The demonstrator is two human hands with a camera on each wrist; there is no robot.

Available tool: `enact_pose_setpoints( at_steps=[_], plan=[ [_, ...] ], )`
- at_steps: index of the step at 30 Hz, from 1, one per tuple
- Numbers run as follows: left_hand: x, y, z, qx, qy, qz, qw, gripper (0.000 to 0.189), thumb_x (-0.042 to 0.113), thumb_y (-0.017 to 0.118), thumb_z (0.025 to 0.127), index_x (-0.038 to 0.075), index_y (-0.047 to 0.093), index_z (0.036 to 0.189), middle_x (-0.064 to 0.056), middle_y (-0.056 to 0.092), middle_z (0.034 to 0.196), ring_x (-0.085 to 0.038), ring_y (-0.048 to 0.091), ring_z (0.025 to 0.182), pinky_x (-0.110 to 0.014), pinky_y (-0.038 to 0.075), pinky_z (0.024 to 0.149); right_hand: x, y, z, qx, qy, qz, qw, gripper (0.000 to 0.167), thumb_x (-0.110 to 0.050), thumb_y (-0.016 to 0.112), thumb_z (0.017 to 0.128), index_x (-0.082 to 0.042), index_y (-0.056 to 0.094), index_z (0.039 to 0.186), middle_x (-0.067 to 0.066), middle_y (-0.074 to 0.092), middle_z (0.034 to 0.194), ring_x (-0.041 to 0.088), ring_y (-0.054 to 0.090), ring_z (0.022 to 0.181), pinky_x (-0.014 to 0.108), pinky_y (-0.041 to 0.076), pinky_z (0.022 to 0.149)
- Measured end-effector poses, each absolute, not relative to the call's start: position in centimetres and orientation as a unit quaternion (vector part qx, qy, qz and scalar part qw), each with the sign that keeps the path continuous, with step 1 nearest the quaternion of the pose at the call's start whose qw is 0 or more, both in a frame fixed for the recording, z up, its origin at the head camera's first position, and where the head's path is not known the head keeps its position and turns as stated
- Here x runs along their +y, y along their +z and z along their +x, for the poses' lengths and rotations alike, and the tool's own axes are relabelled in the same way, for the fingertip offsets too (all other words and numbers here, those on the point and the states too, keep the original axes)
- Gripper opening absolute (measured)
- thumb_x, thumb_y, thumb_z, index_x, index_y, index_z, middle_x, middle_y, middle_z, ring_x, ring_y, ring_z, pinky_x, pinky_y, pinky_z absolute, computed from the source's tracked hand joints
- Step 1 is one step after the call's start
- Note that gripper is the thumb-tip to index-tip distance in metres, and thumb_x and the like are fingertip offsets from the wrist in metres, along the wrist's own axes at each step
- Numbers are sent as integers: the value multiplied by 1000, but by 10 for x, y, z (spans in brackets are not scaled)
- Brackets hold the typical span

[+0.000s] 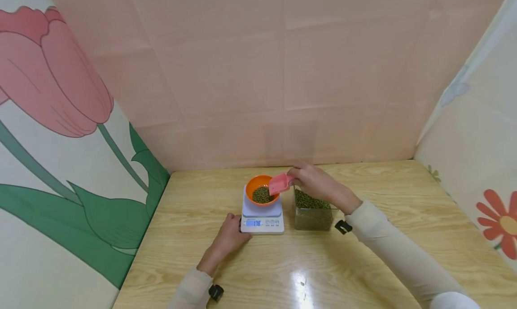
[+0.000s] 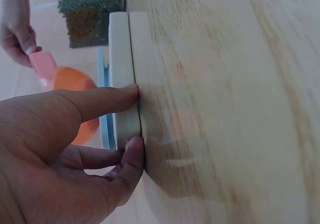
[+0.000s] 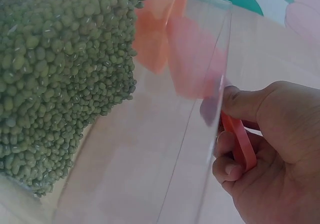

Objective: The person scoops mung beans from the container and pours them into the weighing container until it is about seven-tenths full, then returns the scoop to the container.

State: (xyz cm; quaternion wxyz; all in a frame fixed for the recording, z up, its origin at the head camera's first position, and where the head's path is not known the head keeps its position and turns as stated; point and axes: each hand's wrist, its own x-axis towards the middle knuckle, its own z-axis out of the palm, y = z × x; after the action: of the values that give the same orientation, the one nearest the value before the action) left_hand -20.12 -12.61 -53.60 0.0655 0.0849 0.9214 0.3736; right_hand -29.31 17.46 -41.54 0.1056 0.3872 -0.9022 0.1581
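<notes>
On the digital kitchen scale (image 1: 262, 224), whose display reads 178, stands an orange bowl (image 1: 251, 184) with green mung beans (image 1: 262, 195) in it. My right hand (image 1: 313, 180) grips the handle of a pink scoop (image 1: 279, 183), which is tilted with its mouth over the bowl's right side. The right wrist view shows the handle (image 3: 242, 144) between thumb and curled fingers, behind the clear container wall. My left hand (image 1: 232, 233) holds the scale's near left corner. Close up, thumb and fingers of the left hand (image 2: 65, 134) press the scale's edges (image 2: 125, 83) low by the table.
A clear container (image 1: 313, 221) filled with mung beans (image 3: 60, 78) stands just right of the scale, under my right forearm. The wooden table (image 1: 383, 201) meets a pink-covered wall (image 1: 242, 76) at the back. Printed flower panels flank it on both sides.
</notes>
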Motion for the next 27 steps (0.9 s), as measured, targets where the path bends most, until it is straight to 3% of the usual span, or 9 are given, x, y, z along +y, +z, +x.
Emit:
enact_pose_setpoints(
  at_steps=[27],
  plan=[
    [-126, -535, -201, 918, 381, 87, 67, 47, 8, 85, 88, -1, 70, 131, -11, 62, 108, -21, 46, 98, -36, 47, 84, 190, -407, -280, -895, 185, 384, 131, 18, -6, 79, 94, 3, 78, 110, 16, 75, 110, 31, 71, 102, 44, 61, 89]
  ],
)
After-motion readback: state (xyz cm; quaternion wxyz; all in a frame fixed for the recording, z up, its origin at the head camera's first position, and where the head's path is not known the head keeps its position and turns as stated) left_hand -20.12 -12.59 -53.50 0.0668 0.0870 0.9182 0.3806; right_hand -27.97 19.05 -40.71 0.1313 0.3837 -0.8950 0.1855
